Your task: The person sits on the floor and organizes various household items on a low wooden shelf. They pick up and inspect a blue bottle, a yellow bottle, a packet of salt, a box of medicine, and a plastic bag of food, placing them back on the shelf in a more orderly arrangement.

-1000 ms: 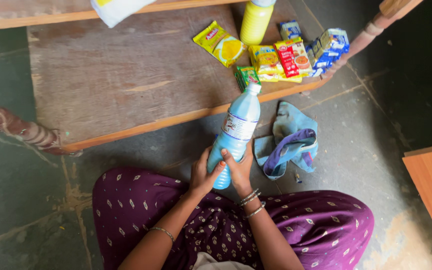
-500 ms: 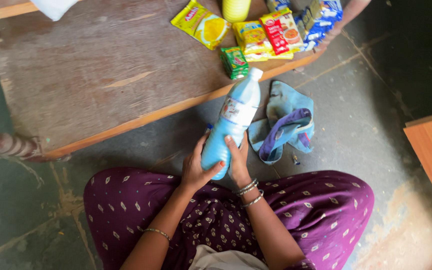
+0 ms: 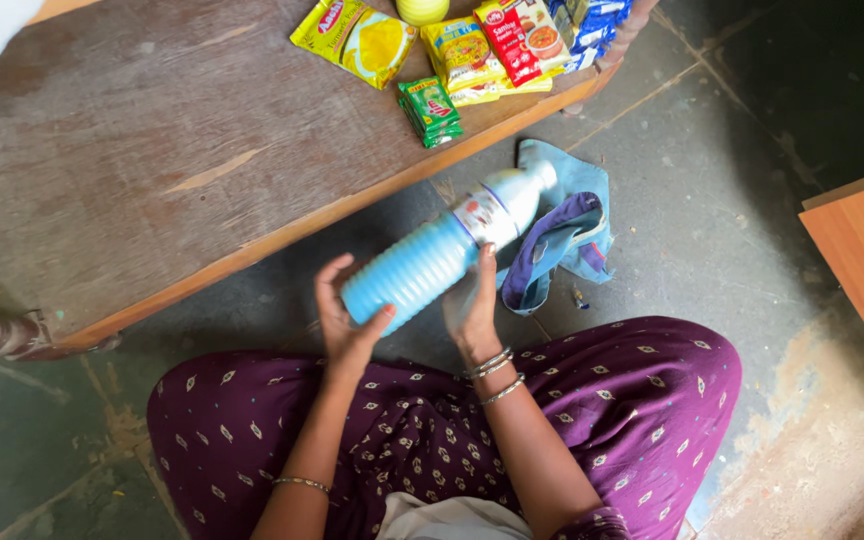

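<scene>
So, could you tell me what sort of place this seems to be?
Probably a room in a home, not a workshop. The person sits on a bare stone floor beside a low wooden platform with food packets on it, both hands holding a blue bottle, a cloth bag nearby.

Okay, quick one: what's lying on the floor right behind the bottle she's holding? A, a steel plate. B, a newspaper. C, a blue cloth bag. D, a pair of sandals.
C: a crumpled blue cloth bag with a purple lining lies on the floor just beyond the blue plastic bottle, which the left hand and right hand hold between them.
</scene>
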